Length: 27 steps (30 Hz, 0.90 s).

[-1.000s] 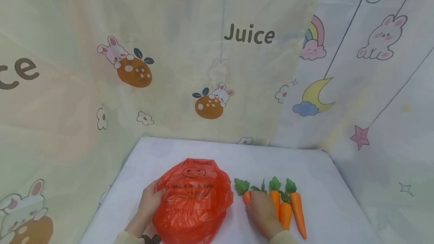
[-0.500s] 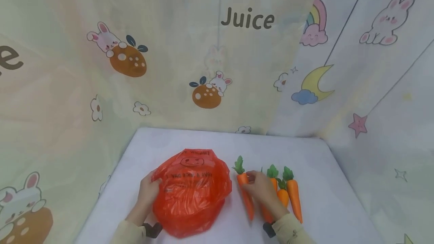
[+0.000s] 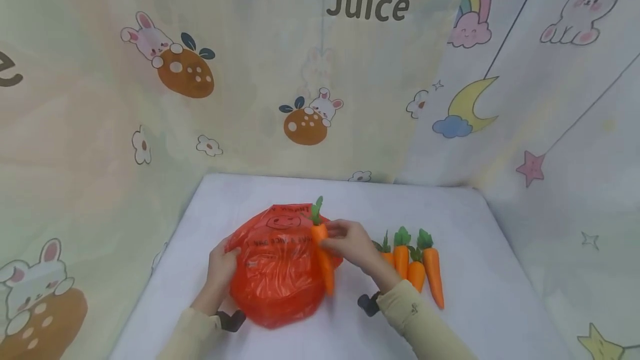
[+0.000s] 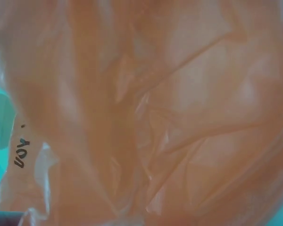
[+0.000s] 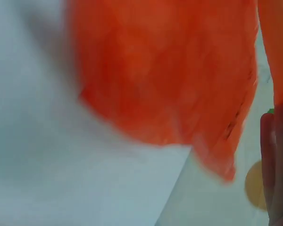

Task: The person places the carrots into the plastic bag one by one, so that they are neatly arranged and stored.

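A red plastic bag (image 3: 280, 276) with dark printing sits left of the table's middle. My left hand (image 3: 222, 268) grips its left edge, and in the left wrist view the bag's crinkled plastic (image 4: 179, 117) fills nearly everything. My right hand (image 3: 352, 243) pinches a carrot (image 3: 324, 257) with a leafy green top, close to its upper end. The carrot stands tilted before the bag's right part, its tip pointing down. In the right wrist view the held carrot (image 5: 278, 52) and some fingers (image 5: 269, 160) show at the right edge, beside the blurred bag (image 5: 155, 80).
Several more carrots (image 3: 416, 275) with green tops lie side by side on the white table (image 3: 370, 332), right of the bag. Patterned curtains (image 3: 250, 71) with rabbits and the word Juice hang behind the table and along its sides.
My right hand has lifted the carrot from the left end of the row and carried it left to the bag. The left hand keeps its grip. The head view has tilted down.
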Available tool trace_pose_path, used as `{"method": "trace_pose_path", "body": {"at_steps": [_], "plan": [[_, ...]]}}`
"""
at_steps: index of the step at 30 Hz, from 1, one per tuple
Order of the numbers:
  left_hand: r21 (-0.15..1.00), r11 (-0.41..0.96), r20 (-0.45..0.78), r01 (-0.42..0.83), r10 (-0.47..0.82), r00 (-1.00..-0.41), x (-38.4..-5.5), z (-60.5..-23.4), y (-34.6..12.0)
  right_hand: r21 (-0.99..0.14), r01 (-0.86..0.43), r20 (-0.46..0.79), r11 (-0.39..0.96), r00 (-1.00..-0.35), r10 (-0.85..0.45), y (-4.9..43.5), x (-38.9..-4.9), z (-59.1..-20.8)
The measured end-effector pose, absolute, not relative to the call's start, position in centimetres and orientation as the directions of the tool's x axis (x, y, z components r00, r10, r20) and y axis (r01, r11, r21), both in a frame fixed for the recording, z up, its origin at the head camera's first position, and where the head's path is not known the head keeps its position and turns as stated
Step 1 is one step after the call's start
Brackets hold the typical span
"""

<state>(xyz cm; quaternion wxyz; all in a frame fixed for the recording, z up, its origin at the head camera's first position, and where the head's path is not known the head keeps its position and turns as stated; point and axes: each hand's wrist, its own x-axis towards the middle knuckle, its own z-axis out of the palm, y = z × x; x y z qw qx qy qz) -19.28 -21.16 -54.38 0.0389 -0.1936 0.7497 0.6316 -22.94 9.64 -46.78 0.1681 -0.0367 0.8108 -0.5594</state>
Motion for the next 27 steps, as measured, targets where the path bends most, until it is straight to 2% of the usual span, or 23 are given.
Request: {"method": "trace_pose_path", "body": {"at_steps": [7, 13, 18, 27], "plan": [[0.931, 0.124, -0.306, -0.343, -0.244, -0.920, -19.6, -54.5, -21.2, -0.961, 0.190, -0.247, 0.202, -0.917, -0.314, 5.8, -24.2, -45.9], [0.927, 0.101, -0.328, -0.360, -0.246, -0.912, -20.0, -54.4, -21.3, -0.960, 0.257, -0.278, 0.112, -0.921, -0.272, 3.3, -25.1, -46.3], [0.928, 0.082, -0.334, -0.364, -0.254, -0.908, -20.3, -54.3, -21.2, -0.952, 0.294, -0.305, 0.080, -0.926, -0.224, 1.6, -25.5, -47.7], [0.930, 0.063, -0.337, -0.362, -0.247, -0.909, -19.7, -54.5, -20.7, -0.944, 0.318, -0.329, 0.082, -0.921, -0.211, -0.5, -25.3, -50.8]]}}
